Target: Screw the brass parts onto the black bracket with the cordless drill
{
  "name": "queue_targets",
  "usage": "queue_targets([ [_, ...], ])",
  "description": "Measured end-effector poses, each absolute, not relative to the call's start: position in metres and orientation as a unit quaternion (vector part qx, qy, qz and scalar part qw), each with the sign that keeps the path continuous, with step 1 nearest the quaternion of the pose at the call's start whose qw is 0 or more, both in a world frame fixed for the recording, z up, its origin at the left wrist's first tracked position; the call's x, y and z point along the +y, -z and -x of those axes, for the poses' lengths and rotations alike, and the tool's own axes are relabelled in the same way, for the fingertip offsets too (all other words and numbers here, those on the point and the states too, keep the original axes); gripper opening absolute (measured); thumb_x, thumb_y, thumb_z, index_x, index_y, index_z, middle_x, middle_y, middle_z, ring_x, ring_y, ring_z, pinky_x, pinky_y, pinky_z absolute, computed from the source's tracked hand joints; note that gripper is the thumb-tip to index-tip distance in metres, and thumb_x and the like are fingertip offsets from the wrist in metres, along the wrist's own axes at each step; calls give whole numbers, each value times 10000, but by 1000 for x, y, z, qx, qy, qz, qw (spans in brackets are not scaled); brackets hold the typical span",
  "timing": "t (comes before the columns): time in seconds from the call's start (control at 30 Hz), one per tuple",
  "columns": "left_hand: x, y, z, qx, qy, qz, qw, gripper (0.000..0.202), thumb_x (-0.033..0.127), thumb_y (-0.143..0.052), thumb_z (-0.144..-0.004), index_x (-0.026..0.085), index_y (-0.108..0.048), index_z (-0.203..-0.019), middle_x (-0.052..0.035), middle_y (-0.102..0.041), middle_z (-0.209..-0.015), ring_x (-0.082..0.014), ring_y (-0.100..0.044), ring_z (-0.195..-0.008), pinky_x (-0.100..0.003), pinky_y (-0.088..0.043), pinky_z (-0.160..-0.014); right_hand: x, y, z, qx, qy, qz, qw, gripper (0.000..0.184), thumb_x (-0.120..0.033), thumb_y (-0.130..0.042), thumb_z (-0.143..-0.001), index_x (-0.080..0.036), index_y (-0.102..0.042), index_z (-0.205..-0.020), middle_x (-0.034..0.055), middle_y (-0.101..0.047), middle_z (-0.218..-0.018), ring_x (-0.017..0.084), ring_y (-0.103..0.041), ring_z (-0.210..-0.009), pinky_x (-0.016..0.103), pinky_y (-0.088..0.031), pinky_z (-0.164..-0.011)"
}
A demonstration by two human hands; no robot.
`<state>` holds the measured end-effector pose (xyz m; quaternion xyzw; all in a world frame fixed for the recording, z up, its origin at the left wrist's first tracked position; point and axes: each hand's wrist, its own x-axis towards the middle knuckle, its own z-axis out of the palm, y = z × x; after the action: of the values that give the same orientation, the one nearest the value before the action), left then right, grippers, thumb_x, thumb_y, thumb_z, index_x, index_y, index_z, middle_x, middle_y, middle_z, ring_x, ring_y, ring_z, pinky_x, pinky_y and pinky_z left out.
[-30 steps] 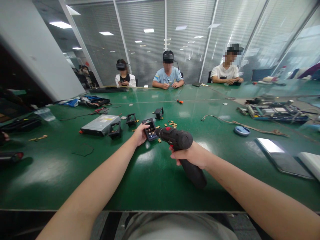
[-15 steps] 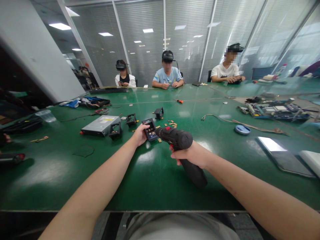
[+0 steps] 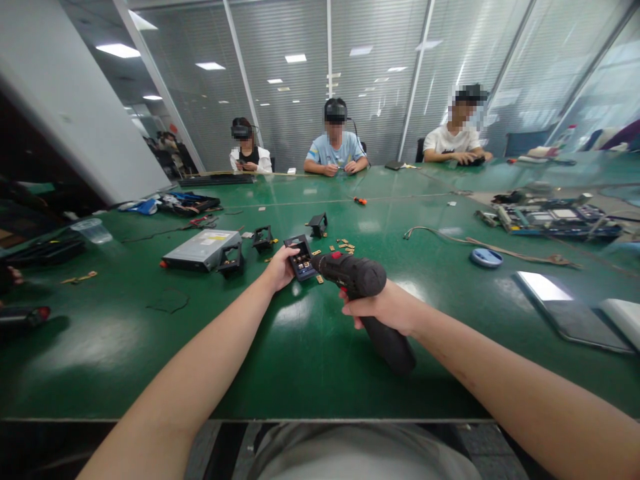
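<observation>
A small black plastic housing (image 3: 303, 261) with brass-coloured parts inside is gripped by my left hand (image 3: 281, 268), the thumb over its upper edge. My right hand (image 3: 374, 308) is wrapped around the handle of a black cordless drill (image 3: 354, 275). The drill's nose points left, close beside the housing's right edge; I cannot tell whether it touches. Small brass-coloured pieces (image 3: 345, 245) lie scattered just beyond the drill. Several similar black housings stand close by, one behind (image 3: 318, 225) and others to the left (image 3: 231, 260).
A silver disc drive (image 3: 203, 249) lies left of the housings. At right are a blue round lid (image 3: 485, 258), a cable (image 3: 470, 243), a phone-like slab (image 3: 565, 310) and circuit boards (image 3: 555, 217). An orange screwdriver (image 3: 359, 201) lies farther back. Several people sit across the green table (image 3: 280, 373).
Both hands hold the same things in nearly the same place. The drill has shifted very slightly to the right. The view has moved a little.
</observation>
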<state>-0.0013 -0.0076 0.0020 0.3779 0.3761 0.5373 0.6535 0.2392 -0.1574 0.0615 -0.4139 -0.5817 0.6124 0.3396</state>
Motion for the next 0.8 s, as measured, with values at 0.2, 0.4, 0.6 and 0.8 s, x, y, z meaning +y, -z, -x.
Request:
queue_targets([
  [0.2, -7, -1, 2, 372, -536, -384, 654, 436, 218, -713, -630, 188, -593, -1048, -53, -717, -887, -248, -710, -795, -423, -575, -761, -158, -60, -239, -583, -611, 412, 341, 277, -137, -726, -642, -190, -530, -830, -34, -596, -734, 122, -598, -496, 263, -446, -488],
  [0.4, -6, -1, 2, 369, -536, -381, 656, 418, 213, -710, -638, 185, -597, -1040, -58, -721, -892, -252, -712, -806, -434, -578, -773, -158, -62, -239, -585, -610, 412, 341, 270, -138, -725, -643, -186, -537, -831, -32, -603, -730, 119, -596, -501, 259, -448, -493],
  [0.6, -8, -2, 1, 374, -540, -374, 655, 425, 200, -710, -633, 191, -596, -1042, -55, -722, -901, -252, -713, -818, -431, -580, -776, -157, -60, -240, -586, -610, 409, 342, 265, -130, -719, -645, -189, -538, -830, -38, -597, -725, 120, -596, -494, 262, -449, -493],
  [0.8, -10, -4, 0, 373, -541, -375, 654, 439, 195, -713, -626, 201, -593, -1049, -44, -718, -892, -254, -722, -831, -419, -584, -772, -157, -60, -239, -587, -609, 414, 338, 272, -135, -720, -648, -192, -529, -832, -37, -597, -711, 126, -599, -499, 264, -451, -494],
])
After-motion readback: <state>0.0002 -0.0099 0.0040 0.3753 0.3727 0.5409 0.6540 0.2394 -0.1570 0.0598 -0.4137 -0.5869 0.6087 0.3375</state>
